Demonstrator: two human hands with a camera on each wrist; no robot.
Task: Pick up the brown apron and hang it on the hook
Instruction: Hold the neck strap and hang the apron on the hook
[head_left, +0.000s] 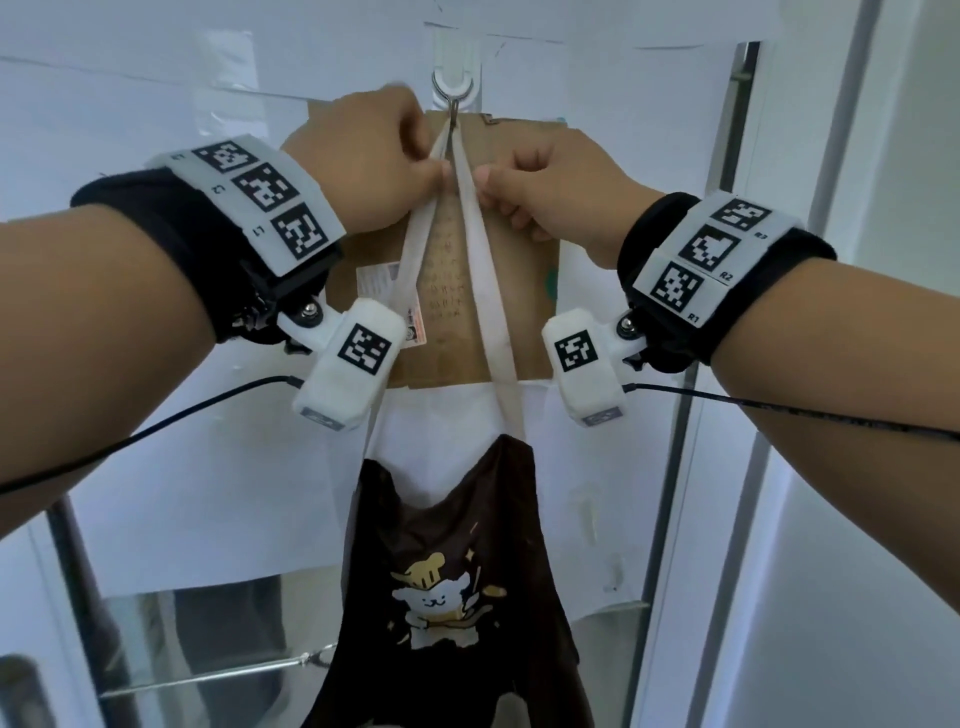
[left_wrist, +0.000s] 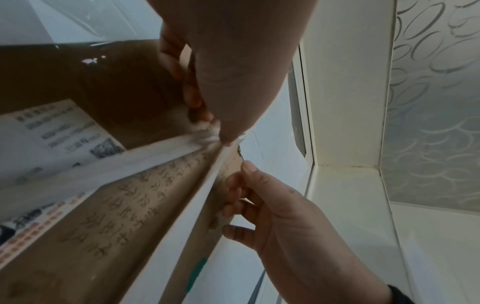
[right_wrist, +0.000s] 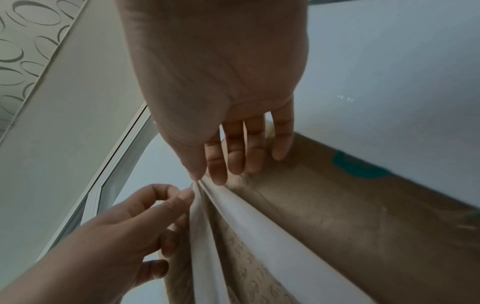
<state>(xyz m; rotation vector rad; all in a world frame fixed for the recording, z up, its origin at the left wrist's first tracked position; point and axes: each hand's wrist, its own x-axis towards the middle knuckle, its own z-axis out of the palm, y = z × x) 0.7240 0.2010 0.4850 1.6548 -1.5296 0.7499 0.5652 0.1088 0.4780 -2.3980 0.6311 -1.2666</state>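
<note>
The brown apron (head_left: 447, 561) with a cartoon print hangs flat against the wall below my hands. Its white neck strap (head_left: 485, 291) runs up in two strands that meet at the metal hook (head_left: 453, 111), under a white wall mount. My left hand (head_left: 434, 171) pinches the left strand just below the hook. My right hand (head_left: 491, 182) pinches the right strand at the same height. In the left wrist view my left fingertips (left_wrist: 205, 123) bunch the strap (left_wrist: 182, 205). In the right wrist view my right hand (right_wrist: 205, 178) pinches the strap (right_wrist: 259, 216) between thumb and forefinger.
Behind the strap a brown cardboard sheet (head_left: 524, 270) with labels and handwriting is fixed to the white wall. A metal frame post (head_left: 691, 415) stands to the right. Thin black cables (head_left: 156, 431) trail from both wrist cameras.
</note>
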